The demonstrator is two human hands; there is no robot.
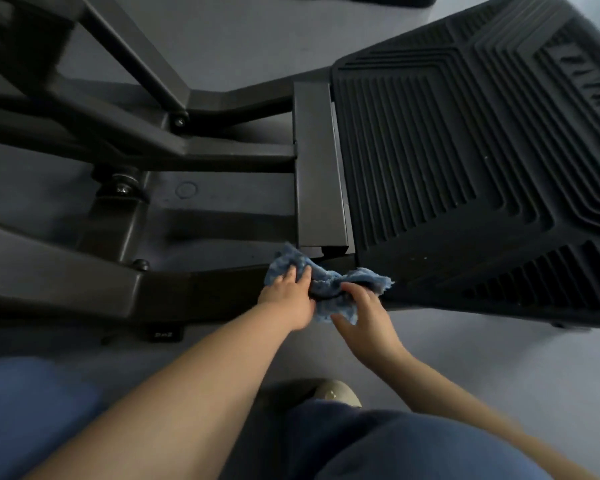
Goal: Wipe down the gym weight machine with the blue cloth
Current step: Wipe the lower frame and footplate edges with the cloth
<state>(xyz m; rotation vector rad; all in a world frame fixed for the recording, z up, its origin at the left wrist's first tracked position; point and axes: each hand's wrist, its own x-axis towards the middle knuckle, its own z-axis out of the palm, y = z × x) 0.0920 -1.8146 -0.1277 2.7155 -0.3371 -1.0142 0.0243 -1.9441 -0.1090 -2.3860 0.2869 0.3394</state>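
Observation:
A crumpled blue cloth (326,282) lies on the black frame bar (194,292) of the weight machine, just below the ribbed black footplate (465,150). My left hand (290,297) presses on the cloth's left part with fingers fairly straight. My right hand (364,317) grips the cloth's right part, fingers curled over it and thumb below. The cloth's frayed end sticks out to the right, toward the footplate's lower corner.
Dark steel beams (136,98) and bolted joints (122,188) of the machine spread to the left over the grey floor (222,39). A square black bracket (317,168) joins the beams to the footplate. My knees in blue trousers and one shoe (336,393) are at the bottom.

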